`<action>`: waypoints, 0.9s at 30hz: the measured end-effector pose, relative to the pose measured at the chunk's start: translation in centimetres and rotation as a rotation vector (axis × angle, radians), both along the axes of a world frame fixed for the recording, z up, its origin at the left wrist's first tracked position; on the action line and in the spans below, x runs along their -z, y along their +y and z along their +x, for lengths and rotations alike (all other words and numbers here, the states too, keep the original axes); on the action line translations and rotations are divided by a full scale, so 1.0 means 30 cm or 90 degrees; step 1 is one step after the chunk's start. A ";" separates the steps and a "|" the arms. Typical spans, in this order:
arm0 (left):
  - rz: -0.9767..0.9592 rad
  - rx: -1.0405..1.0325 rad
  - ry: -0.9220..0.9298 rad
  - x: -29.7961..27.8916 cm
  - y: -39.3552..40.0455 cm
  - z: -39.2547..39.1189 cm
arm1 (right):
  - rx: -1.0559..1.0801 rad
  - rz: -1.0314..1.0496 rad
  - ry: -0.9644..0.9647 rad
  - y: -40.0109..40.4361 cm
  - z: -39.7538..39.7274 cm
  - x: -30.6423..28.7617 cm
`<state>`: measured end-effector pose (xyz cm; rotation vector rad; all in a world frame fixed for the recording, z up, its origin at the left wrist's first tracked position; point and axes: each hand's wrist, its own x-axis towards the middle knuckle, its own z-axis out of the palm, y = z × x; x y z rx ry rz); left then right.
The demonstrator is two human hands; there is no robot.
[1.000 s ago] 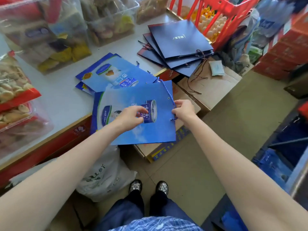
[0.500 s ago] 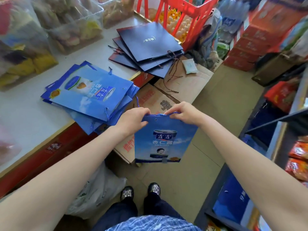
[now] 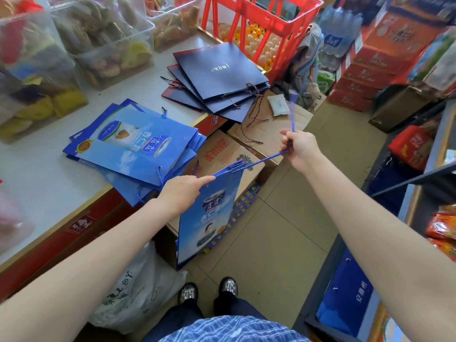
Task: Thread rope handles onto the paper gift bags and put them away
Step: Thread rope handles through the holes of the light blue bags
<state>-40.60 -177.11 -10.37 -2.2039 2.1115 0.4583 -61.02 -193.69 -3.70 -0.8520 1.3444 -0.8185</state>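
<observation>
So compared to half a second back, the hands have split apart: they were both pinching the top edge of the blue gift bag (image 3: pixel 209 218) close together, and now the right one has pulled away up and to the right, dragging the blue rope handle (image 3: pixel 259 161) out taut from the bag's top edge. The bag hangs in the air over the floor and the cardboard boxes (image 3: pixel 222 151), tilted, just off the counter (image 3: pixel 37 183). Left hand (image 3: pixel 181 191) grips the bag's top corner, index finger stretched along the edge. Right hand (image 3: pixel 299 146) is closed tight around the rope, with the loose end poking up above the fist.
</observation>
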 end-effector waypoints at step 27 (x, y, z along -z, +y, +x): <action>0.042 -0.035 0.341 -0.170 -0.252 0.135 | -0.464 -0.441 0.431 0.015 0.168 0.111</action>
